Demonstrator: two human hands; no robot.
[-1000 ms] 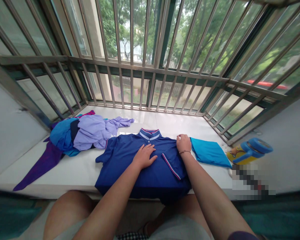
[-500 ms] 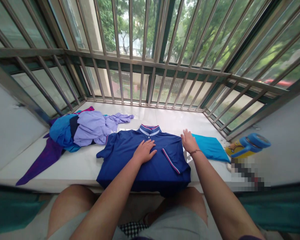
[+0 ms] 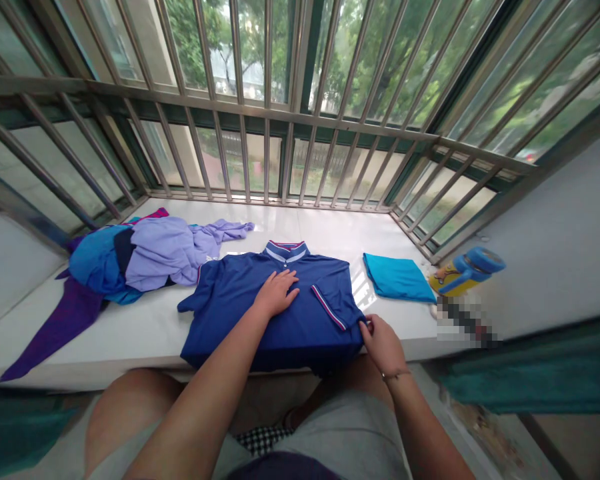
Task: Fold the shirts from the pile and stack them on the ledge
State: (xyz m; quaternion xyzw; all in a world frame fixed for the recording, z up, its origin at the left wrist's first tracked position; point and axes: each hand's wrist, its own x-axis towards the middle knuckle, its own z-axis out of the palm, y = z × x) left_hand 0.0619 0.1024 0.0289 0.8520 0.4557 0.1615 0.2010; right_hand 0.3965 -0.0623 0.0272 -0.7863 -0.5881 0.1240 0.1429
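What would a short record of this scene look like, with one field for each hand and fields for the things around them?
left hand: lying flat on a navy polo shirt
right hand: holding the shirt's edge near its striped sleeve
beside shirt: folded teal cloth; heap of lilac and blue clothes
surface: white window sill
behind: metal window bars

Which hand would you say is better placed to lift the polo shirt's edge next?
The right hand, I'd judge: its fingers appear to pinch the edge of the navy polo shirt beside the sleeve, while the left hand lies flat on the chest.
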